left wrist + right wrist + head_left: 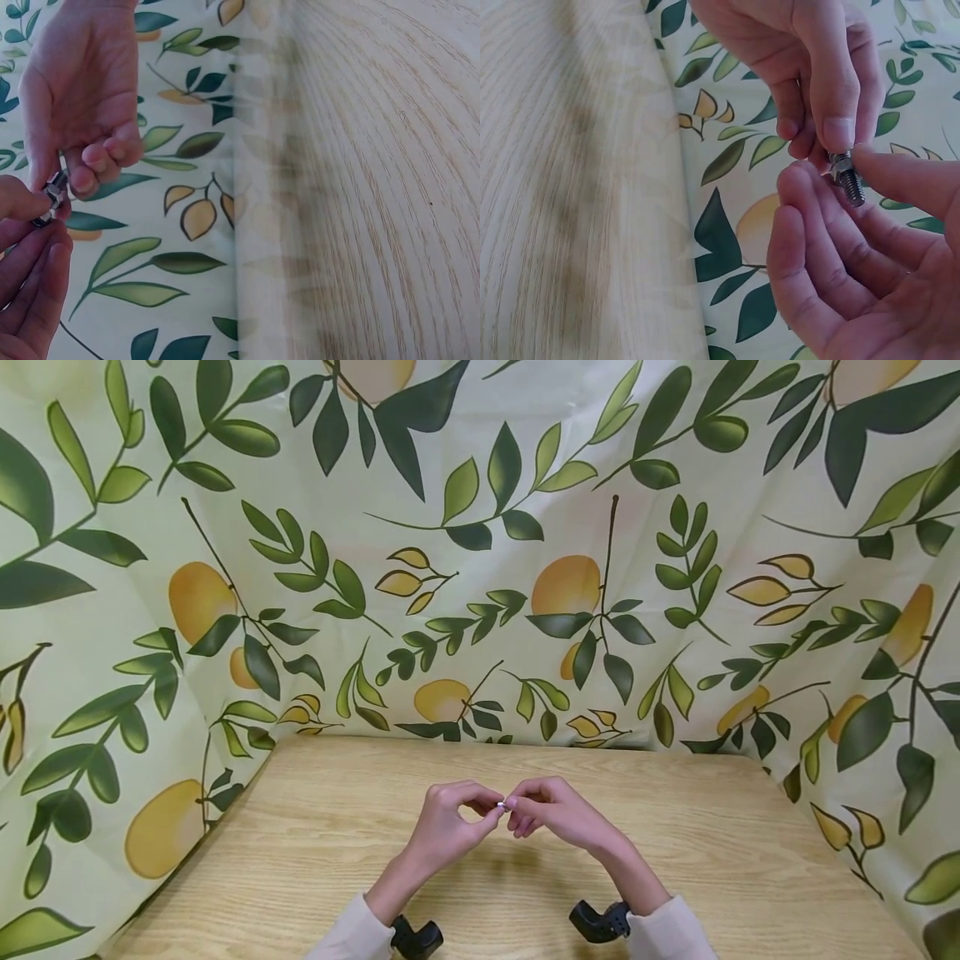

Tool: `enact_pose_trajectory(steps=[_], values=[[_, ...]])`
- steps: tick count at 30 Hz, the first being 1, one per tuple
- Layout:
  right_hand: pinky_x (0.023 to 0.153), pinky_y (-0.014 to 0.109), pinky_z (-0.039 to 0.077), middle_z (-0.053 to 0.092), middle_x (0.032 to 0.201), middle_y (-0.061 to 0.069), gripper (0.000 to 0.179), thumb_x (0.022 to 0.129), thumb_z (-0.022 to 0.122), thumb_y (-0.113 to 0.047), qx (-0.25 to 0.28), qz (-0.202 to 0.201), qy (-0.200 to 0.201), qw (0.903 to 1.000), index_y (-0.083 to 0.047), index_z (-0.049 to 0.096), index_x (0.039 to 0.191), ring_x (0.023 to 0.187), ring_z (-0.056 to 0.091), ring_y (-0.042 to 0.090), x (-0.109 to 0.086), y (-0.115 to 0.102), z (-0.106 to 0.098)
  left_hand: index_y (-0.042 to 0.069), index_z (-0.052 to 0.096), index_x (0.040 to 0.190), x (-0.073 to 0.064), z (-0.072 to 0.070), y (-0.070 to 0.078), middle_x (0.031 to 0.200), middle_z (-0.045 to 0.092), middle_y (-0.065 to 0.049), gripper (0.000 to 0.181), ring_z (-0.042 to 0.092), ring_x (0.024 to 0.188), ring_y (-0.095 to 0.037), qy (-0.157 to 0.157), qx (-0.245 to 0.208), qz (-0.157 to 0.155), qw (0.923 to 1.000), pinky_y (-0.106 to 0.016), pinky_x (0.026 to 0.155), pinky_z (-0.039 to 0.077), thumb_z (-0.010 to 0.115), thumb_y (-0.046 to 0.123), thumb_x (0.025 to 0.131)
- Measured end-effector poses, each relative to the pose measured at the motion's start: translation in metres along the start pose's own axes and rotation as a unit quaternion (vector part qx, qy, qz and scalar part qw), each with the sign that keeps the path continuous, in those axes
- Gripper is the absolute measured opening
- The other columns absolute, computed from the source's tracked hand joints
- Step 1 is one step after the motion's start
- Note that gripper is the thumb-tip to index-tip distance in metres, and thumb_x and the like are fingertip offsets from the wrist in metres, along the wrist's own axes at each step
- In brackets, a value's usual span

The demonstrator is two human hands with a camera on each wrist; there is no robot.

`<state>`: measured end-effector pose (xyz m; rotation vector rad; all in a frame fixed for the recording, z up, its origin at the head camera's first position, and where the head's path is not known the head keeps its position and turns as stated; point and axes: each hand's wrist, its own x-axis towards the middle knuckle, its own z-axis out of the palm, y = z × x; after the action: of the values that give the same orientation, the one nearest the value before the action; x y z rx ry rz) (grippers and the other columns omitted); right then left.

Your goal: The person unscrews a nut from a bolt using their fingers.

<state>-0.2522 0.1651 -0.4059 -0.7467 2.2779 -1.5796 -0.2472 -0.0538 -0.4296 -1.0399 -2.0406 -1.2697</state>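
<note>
Between both hands is a small metal bolt with a coarse thread and a hex nut around it. In the head view my left hand pinches the bolt between thumb and forefinger. My right hand meets it from the other side, thumb and forefinger pinching at the nut, its other fingers loosely curled. The bolt's threaded end pokes out beside the right fingertips in the right wrist view. Fingers of both hands cover much of the metal, including the bolt's other end. Both hands are raised above the table.
A light wood-grain table lies below the hands. Behind it and along both sides hangs a cloth printed with leaves and orange fruit. Black wrist mounts are strapped near both sleeves.
</note>
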Motion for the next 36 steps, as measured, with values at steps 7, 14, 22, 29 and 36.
enact_pose_trajectory(steps=[7, 14, 22, 29, 36], values=[[0.078, 0.041, 0.065, 0.075, 0.090, 0.015, 0.025, 0.102, 0.063, -0.018, 0.002, -0.012, 0.010, 0.9999, 0.005, 0.066, 0.112, 0.079, 0.072, 0.020, -0.0006, -0.0005, -0.0005, 0.009, 0.081, 0.091, 0.0003, 0.0009, -0.0019, 0.083, 0.080, -0.007, 0.008, 0.072, 0.070, -0.005, 0.004, 0.001, 0.009, 0.9999, -0.019, 0.065, 0.061, 0.080, 0.003, 0.085], [0.078, 0.035, 0.065, 0.074, 0.090, 0.013, 0.029, 0.106, 0.058, -0.023, 0.000, 0.001, -0.010, 1.0000, 0.005, 0.067, 0.109, 0.079, 0.072, 0.017, -0.0012, -0.0008, -0.0018, 0.008, 0.080, 0.091, 0.0001, -0.0004, 0.0001, 0.083, 0.080, -0.006, 0.007, 0.072, 0.071, -0.004, 0.000, 0.006, 0.000, 1.0000, -0.019, 0.066, 0.061, 0.079, 0.004, 0.086], [0.078, 0.036, 0.064, 0.074, 0.092, 0.021, 0.026, 0.102, 0.063, -0.018, 0.006, -0.001, 0.002, 1.0000, 0.006, 0.065, 0.113, 0.079, 0.071, 0.019, -0.0036, -0.0055, -0.0002, 0.011, 0.080, 0.092, 0.0002, -0.0011, 0.0012, 0.082, 0.079, -0.007, 0.009, 0.071, 0.071, -0.003, 0.005, 0.007, -0.003, 1.0000, -0.019, 0.066, 0.060, 0.079, 0.004, 0.086], [0.079, 0.039, 0.065, 0.074, 0.091, 0.016, 0.023, 0.103, 0.063, -0.016, 0.007, -0.009, 0.004, 0.9999, 0.005, 0.066, 0.111, 0.080, 0.071, 0.018, -0.0021, -0.0032, -0.0003, 0.009, 0.080, 0.091, 0.0007, -0.0014, 0.0021, 0.082, 0.079, -0.007, 0.006, 0.071, 0.071, -0.004, 0.005, 0.007, -0.004, 1.0000, -0.019, 0.066, 0.061, 0.079, 0.006, 0.087], [0.077, 0.036, 0.065, 0.074, 0.089, 0.013, 0.026, 0.102, 0.064, -0.018, 0.004, -0.006, 0.014, 0.9999, 0.006, 0.066, 0.113, 0.078, 0.071, 0.017, -0.0018, -0.0044, -0.0002, 0.010, 0.080, 0.091, 0.0011, -0.0016, 0.0014, 0.082, 0.079, -0.007, 0.007, 0.071, 0.070, -0.004, 0.009, 0.005, -0.002, 0.9999, -0.020, 0.065, 0.061, 0.080, 0.004, 0.085]])
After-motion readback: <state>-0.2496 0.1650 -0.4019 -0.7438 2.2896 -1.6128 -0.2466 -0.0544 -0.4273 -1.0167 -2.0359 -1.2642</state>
